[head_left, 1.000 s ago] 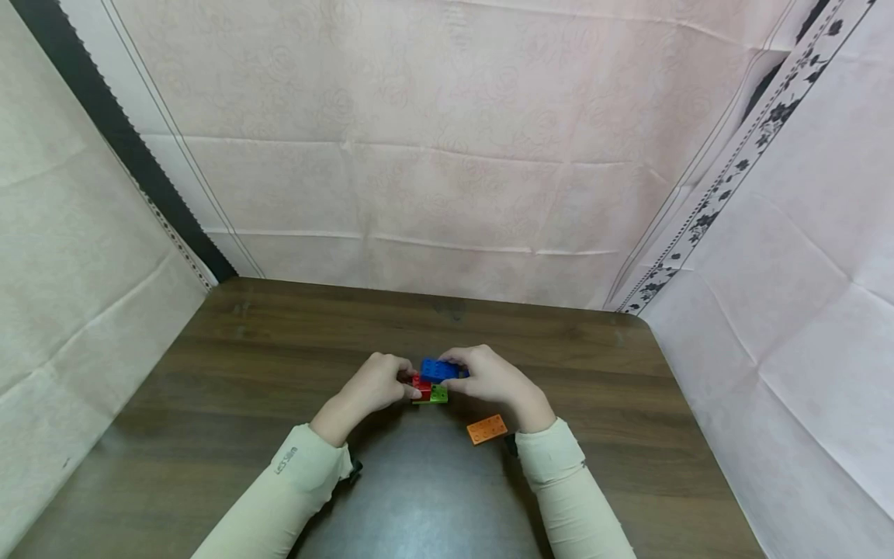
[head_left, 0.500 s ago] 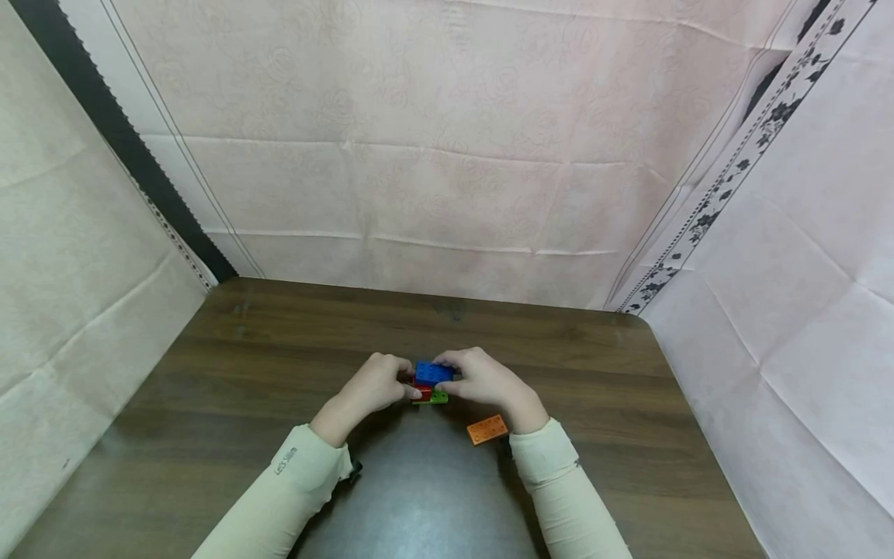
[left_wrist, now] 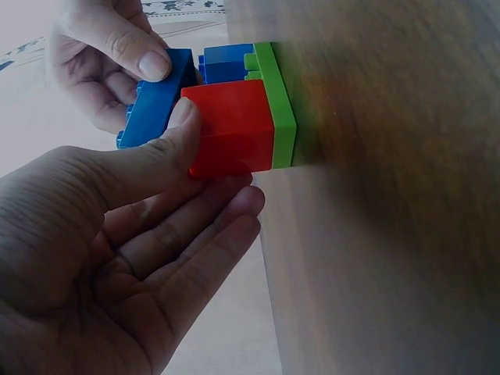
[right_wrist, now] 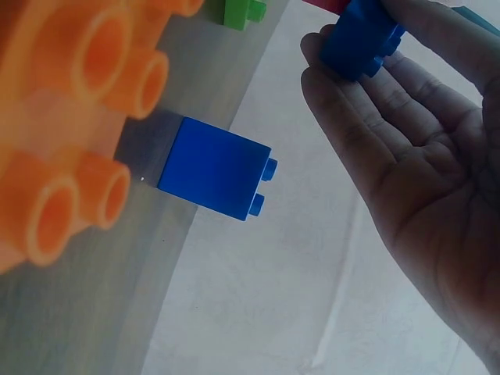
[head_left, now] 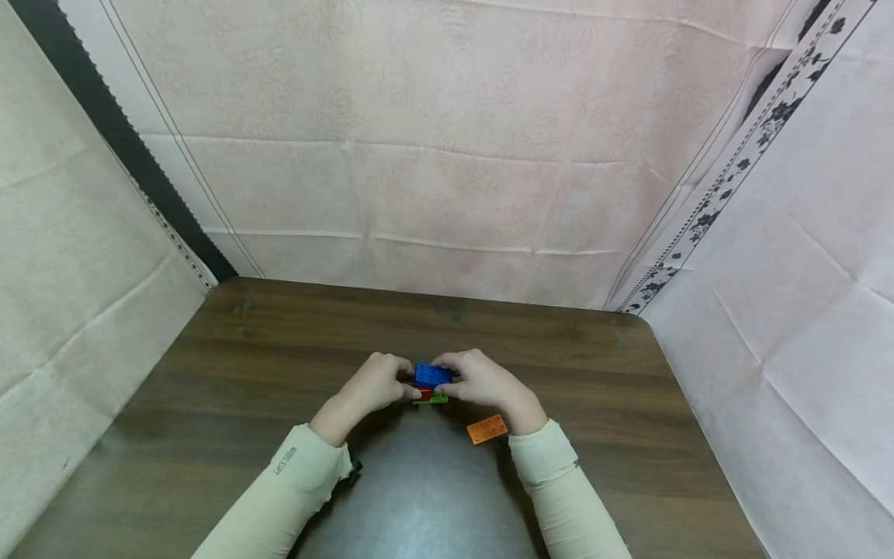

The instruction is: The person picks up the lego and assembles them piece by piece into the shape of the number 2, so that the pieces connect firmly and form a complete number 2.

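Note:
In the head view my left hand (head_left: 370, 387) grips a red brick (left_wrist: 230, 129), thumb on one side and fingers on the other. That brick stands on a thin green brick (left_wrist: 275, 109) on the table. My right hand (head_left: 486, 382) pinches a long blue brick (head_left: 433, 375) by its right end. In the left wrist view this brick sits slightly tilted at the red brick's top; whether the studs are pressed together I cannot tell. Beyond the green brick is a second blue brick (right_wrist: 215, 168), standing on the table, untouched.
An orange brick (head_left: 486, 429) lies on the wooden table (head_left: 314, 326) near my right wrist, and looms large in the right wrist view. Pale cloth (head_left: 419, 155) hangs behind the table's far edge and along both sides.
My right hand has carried the blue brick left and then slightly down, over the red brick. My left hand has stayed in place on the red brick.

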The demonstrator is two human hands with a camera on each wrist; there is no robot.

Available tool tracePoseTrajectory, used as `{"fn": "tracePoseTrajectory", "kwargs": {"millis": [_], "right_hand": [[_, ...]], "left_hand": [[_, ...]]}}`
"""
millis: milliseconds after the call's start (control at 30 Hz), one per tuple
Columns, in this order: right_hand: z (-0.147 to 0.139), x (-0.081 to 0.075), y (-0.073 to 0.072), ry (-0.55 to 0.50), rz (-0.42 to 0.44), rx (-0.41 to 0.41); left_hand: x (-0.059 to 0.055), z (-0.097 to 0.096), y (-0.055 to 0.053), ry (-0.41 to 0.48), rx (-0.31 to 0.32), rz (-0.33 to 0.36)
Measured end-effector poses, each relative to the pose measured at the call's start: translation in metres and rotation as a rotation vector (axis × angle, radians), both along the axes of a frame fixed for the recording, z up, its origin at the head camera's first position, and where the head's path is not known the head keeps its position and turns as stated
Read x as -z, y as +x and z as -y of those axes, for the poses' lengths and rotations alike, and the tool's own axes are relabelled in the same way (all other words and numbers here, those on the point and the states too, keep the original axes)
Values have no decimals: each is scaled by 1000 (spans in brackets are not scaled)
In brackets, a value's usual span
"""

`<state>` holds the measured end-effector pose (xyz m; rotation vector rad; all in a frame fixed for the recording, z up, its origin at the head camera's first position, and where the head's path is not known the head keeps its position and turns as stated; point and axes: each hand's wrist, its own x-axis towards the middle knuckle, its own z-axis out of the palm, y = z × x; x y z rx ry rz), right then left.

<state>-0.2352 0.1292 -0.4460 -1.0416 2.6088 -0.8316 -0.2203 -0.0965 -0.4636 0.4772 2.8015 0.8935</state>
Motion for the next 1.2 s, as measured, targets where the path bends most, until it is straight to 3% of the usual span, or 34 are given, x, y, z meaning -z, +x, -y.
{"fn": "tracePoseTrajectory", "kwargs": {"millis": [767, 933, 1200], "right_hand": [[-3, -1, 1, -41, 15, -40], [1, -2, 2, -15, 22, -56], [10, 0, 4, 48, -37, -31]], "left_hand": [[3, 1, 0, 36, 8, 15], [3, 0, 0, 46, 15, 6], [3, 1, -1, 43, 13, 19]]}}
